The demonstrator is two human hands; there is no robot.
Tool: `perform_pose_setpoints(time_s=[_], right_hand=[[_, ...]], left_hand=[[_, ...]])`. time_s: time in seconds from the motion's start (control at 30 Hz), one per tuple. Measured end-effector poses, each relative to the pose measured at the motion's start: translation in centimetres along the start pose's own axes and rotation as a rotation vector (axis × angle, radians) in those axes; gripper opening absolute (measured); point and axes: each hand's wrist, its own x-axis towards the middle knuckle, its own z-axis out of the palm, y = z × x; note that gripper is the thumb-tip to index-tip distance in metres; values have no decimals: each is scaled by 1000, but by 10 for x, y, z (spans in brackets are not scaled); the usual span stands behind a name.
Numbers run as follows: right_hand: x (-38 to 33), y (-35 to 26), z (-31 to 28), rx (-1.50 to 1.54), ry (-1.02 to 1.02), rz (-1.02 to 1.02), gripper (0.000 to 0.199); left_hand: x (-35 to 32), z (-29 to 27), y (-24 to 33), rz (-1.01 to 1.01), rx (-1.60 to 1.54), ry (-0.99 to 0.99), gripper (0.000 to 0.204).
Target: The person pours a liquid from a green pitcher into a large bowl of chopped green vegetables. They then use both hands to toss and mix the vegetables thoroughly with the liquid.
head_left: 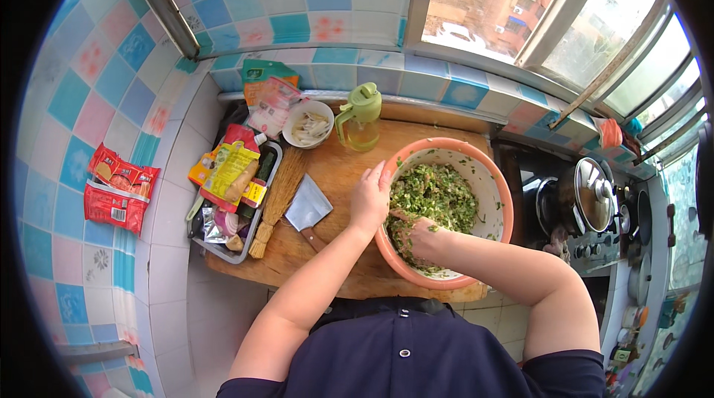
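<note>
A large pink basin (504, 208) with a white inside stands on the wooden board, holding a chopped green mixture (445, 193). My left hand (370, 199) grips its left rim, fingers together. Down in the basin, my right hand (422, 239) presses into the mixture near the front left wall. Bits of green coat its fingers, which are mostly buried, so their bend is hidden. To the left, a cleaver (308, 204) lies flat on the board, its wooden handle partly behind my left forearm.
Left of the cleaver are a straw whisk broom (281, 201) and a grey bin (235, 255) of packets and vegetables. Behind stand a white bowl (294, 136) of pale slices and a green-lidded oil jug (362, 119). A lidded pot (593, 193) sits on the stove at right.
</note>
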Motion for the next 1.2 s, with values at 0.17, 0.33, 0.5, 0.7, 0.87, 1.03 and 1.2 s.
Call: perform_pose_setpoints(time_s=[0.17, 0.33, 0.5, 0.7, 0.87, 1.03, 1.2], right_hand=[[64, 19, 11, 91, -140, 201, 27], [35, 22, 16, 200, 31, 339, 19], [-33, 15, 67, 241, 727, 370, 23], [-46, 1, 154, 350, 228, 322, 13], [-48, 12, 129, 480, -121, 268, 19], [-97, 17, 48, 1054, 551, 362, 31], [-64, 60, 48, 1271, 588, 841, 33]], left_hand=[[0, 3, 4, 3, -6, -10, 35], [3, 1, 6, -1, -14, -23, 35], [1, -2, 2, -4, -50, -42, 36], [0, -1, 5, -17, -61, -55, 37], [6, 0, 2, 39, -61, -76, 37], [27, 0, -17, 87, -142, -124, 38], [53, -8, -6, 112, -31, -267, 36]])
